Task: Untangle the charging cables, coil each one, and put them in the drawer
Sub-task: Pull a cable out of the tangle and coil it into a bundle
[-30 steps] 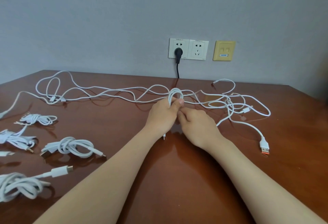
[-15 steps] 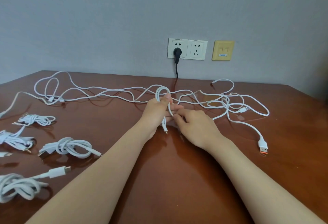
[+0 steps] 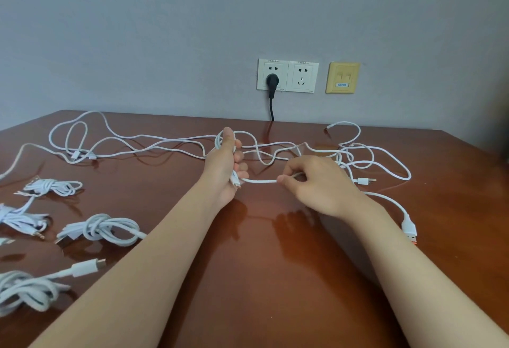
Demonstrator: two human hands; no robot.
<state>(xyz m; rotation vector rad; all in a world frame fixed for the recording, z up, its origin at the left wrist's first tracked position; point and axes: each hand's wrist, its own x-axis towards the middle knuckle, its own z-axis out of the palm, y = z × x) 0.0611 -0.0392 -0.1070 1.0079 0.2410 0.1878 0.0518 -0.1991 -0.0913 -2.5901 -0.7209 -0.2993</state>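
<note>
The left hand (image 3: 224, 167) stands upright over the brown table (image 3: 261, 278), its fingers (image 3: 239, 158) curled shut around a small coil (image 3: 220, 142) of white cable whose loop rises above the thumb and whose lower end pokes out below the palm. From the bottom of that fist a straight stretch of the same white cable (image 3: 260, 181) runs across to the right hand (image 3: 316, 182), whose fingers (image 3: 283, 179) are pinched together on it, thumb against forefinger, the other fingers folded under. The two hands are near each other, not touching, with the taut span between them just above the table.

Beyond both sets of fingers, toward the wall, the loose tangle of white cables (image 3: 154, 145) sprawls across the table, reaching far to the left of the left fingers and bunching into loops on the far side of the right fingers. Just beyond the right hand lies a small white plug (image 3: 365, 181); nearer the person, beside the right forearm, lies a white connector with an orange tip (image 3: 409, 230).

Well to the left of the left fingers lie several finished bundles (image 3: 102, 230) of coiled white cable, each apart from the others. On the wall behind are a double socket (image 3: 301, 76) with a black plug (image 3: 272, 83) in it and a yellow plate (image 3: 342, 77).
</note>
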